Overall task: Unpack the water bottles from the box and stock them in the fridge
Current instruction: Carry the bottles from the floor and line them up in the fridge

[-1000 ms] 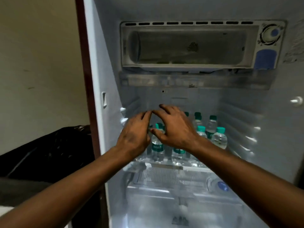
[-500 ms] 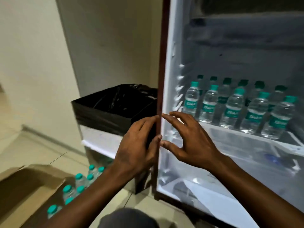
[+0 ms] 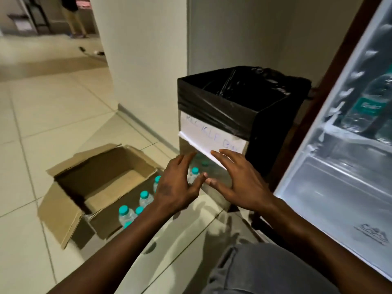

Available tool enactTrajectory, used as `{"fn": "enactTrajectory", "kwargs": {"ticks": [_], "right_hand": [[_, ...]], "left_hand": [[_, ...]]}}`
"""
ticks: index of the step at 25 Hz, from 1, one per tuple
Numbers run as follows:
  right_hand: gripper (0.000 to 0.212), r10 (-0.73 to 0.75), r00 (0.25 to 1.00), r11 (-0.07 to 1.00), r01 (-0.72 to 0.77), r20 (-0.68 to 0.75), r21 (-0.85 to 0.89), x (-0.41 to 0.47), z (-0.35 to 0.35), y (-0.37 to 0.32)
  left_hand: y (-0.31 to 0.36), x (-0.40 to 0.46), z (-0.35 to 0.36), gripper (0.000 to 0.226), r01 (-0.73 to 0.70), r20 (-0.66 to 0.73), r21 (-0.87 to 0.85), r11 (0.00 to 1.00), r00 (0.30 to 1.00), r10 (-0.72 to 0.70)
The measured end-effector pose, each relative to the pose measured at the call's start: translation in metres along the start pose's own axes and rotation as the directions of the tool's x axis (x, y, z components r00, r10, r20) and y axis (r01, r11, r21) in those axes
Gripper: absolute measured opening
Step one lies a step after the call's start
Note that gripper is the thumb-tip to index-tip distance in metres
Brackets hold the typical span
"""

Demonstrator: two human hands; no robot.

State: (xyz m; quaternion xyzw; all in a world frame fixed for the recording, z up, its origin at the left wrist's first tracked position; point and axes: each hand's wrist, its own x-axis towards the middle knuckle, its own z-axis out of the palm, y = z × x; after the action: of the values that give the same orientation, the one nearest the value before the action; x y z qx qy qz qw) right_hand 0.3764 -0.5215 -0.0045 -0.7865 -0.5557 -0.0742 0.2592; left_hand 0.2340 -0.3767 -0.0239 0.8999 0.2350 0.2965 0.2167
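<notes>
Cardboard flaps splay open on the tiled floor as a person reaches both empty hands toward the box (image 3: 101, 183), where teal-capped water bottles (image 3: 146, 197) stand along its near side and the far half is bare. The left hand (image 3: 177, 188) and right hand (image 3: 237, 183) hover side by side above the bottles, fingers spread and relaxed, holding nothing. At the right edge the fridge (image 3: 331, 187) stands open, with at least one labelled bottle (image 3: 369, 105) lying on a shelf. Judging by the half-emptied box, the job looks partly done, with several bottles left to move. A bin (image 3: 233, 115) lined with black plastic stands between box and fridge.
</notes>
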Motion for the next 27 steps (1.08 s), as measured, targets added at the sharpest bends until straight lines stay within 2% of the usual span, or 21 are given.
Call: {"fn": "enactTrajectory", "kwargs": {"ticks": [3,7,9,12,16,19,22,24,27], "right_hand": [[0.073,0.021,0.999,0.997,-0.025,0.042,0.078,-0.008,0.048,0.004],[0.065,-0.005,0.999,0.975,-0.002,0.034,0.22,-0.029,0.108,0.002],[0.067,-0.01,0.999,0.972,-0.002,0.051,0.237,-0.032,0.129,-0.003],[0.07,0.029,0.968,0.974,-0.083,0.249,0.212,-0.034,0.155,-0.013],[0.072,0.008,0.924,0.975,-0.092,0.382,0.202,-0.031,0.181,-0.033],[0.07,-0.016,0.908,0.974,-0.081,0.418,0.213,-0.031,0.202,-0.049],[0.068,-0.066,0.889,0.978,-0.034,0.454,0.208,-0.03,0.216,-0.061],[0.071,-0.117,0.892,0.979,0.029,0.436,0.203,-0.021,0.221,-0.07],[0.085,-0.23,0.88,0.968,0.164,0.416,0.191,0.001,0.228,-0.085]], "left_hand": [[-0.046,-0.023,0.008,0.062,0.152,0.091,0.096,0.984,0.983,-0.161],[-0.089,-0.059,0.018,0.055,0.329,0.157,0.125,0.936,0.925,-0.346],[-0.103,-0.074,0.022,0.052,0.324,0.159,0.177,0.929,0.922,-0.352],[-0.123,-0.101,0.024,0.049,0.341,0.157,0.259,0.903,0.908,-0.388],[-0.131,-0.12,0.028,0.045,0.301,0.139,0.251,0.92,0.93,-0.342],[-0.137,-0.125,0.024,0.046,0.335,0.05,0.21,0.919,0.935,-0.352],[-0.145,-0.145,0.016,0.056,0.477,-0.031,0.225,0.85,0.875,-0.483],[-0.152,-0.156,0.016,0.059,0.537,-0.018,0.188,0.822,0.839,-0.544],[-0.159,-0.157,0.019,0.051,0.552,-0.027,0.129,0.824,0.832,-0.554]]}}
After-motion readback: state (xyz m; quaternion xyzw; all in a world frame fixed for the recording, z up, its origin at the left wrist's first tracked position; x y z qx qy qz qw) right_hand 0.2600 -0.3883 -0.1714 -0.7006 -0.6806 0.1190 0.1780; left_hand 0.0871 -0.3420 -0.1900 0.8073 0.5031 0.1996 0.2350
